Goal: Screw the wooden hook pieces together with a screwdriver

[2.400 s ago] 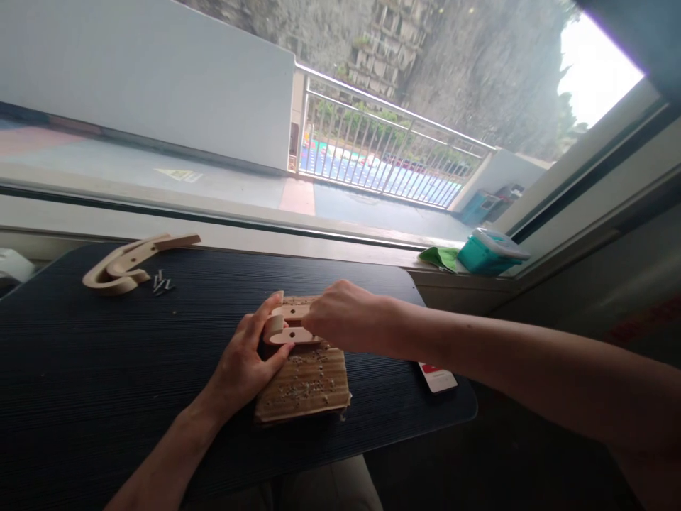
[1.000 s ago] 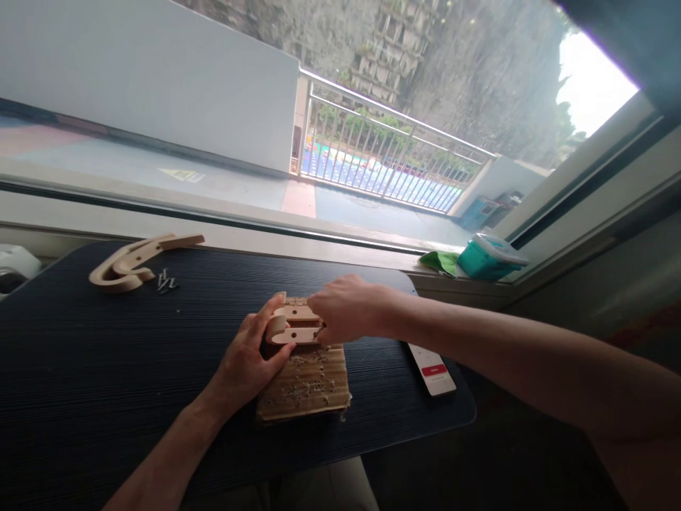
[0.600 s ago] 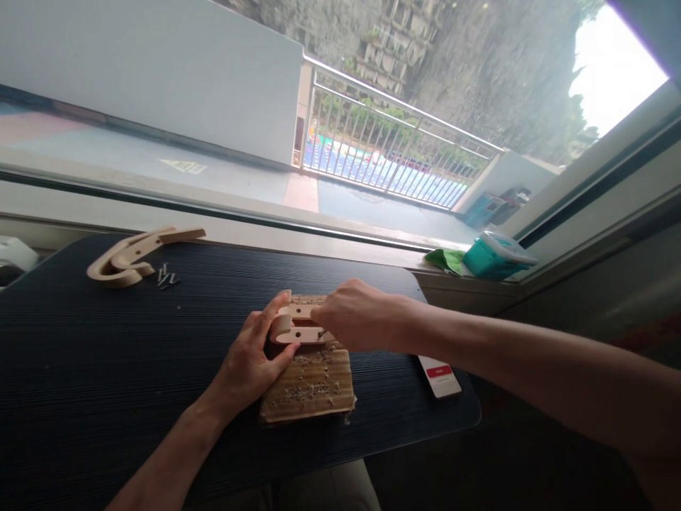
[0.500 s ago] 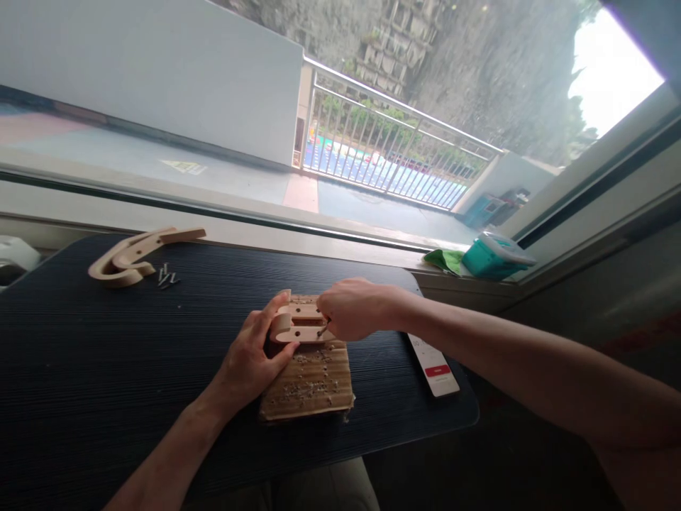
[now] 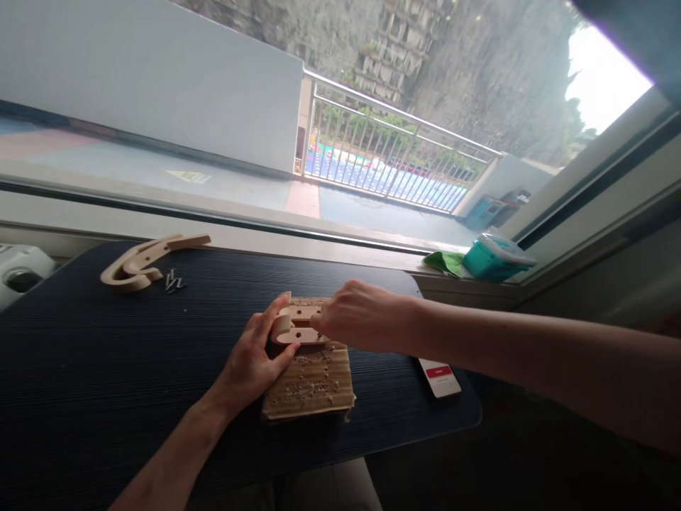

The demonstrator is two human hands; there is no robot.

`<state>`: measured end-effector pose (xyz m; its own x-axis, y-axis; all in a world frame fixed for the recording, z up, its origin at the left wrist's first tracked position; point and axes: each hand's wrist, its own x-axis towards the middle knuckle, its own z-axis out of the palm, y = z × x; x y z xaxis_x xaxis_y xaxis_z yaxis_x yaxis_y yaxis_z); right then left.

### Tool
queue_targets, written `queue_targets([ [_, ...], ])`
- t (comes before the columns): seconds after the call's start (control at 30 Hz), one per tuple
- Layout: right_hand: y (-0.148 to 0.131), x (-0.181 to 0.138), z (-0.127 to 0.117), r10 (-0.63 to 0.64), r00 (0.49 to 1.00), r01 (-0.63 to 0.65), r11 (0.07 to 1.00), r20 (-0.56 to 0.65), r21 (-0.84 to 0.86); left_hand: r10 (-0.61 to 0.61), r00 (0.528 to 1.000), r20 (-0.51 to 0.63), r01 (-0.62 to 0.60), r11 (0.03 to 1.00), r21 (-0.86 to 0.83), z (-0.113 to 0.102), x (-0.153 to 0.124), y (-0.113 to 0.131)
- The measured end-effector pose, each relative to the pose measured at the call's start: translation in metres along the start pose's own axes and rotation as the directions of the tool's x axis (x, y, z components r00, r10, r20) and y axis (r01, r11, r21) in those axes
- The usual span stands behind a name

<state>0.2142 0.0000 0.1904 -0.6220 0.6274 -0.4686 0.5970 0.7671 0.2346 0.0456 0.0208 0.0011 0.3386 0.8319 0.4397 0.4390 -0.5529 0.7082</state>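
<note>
Pale wooden hooks (image 5: 303, 336) with dark holes lie side by side on a worn, pitted cardboard block (image 5: 319, 390). My left hand (image 5: 258, 348) grips their curved end, thumb at the near side and fingers at the far side. Over their right end, my right hand (image 5: 351, 316) is closed in a fist, knuckles up. Something small and dark shows under its fingers at a hole in the near hook; what the fist holds is mostly hidden.
Further wooden hooks (image 5: 130, 270) and several loose screws (image 5: 173, 282) lie at the back left of the dark table (image 5: 138, 369). A phone (image 5: 444, 383) is at the right edge. On the window ledge are a green cloth (image 5: 444, 262) and a teal box (image 5: 494, 259).
My right fist has turned and lowered slightly over the hook's right end, hiding more of the thin metal piece beneath it. My left hand keeps its hold. The view has shifted a little.
</note>
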Motion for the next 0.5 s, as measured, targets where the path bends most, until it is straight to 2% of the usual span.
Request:
queue_targets([
  [0.1, 0.006, 0.005, 0.004, -0.011, 1.0, 0.012, 0.999, -0.011, 0.038, -0.001, 1.0, -0.002, 0.001, 1.0, 0.001, 0.0, 0.0, 0.0],
  [0.17, 0.013, 0.009, 0.006, 0.037, 0.999, -0.038, 0.995, 0.012, 0.094, 0.001, 1.0, -0.009, -0.001, 1.0, 0.003, 0.0, 0.0, 0.0],
  [0.23, 0.019, 0.013, 0.006, 0.13, 0.991, -0.136, 0.974, 0.044, 0.182, 0.001, 1.0, -0.007, -0.001, 1.0, 0.005, 0.0, 0.0, 0.0],
  [0.37, 0.026, 0.017, 0.005, 0.309, 0.938, -0.344, 0.878, 0.154, 0.333, 0.008, 1.0, -0.003, -0.008, 1.0, 0.019, 0.0, 0.001, 0.001],
  [0.43, 0.026, 0.016, 0.001, 0.324, 0.929, -0.367, 0.864, 0.177, 0.345, 0.012, 1.0, -0.009, -0.012, 1.0, 0.022, 0.0, 0.001, 0.001],
  [0.5, 0.024, 0.014, -0.003, 0.312, 0.938, -0.345, 0.888, 0.153, 0.305, 0.018, 1.0, -0.015, -0.017, 1.0, 0.018, 0.0, 0.0, 0.0],
])
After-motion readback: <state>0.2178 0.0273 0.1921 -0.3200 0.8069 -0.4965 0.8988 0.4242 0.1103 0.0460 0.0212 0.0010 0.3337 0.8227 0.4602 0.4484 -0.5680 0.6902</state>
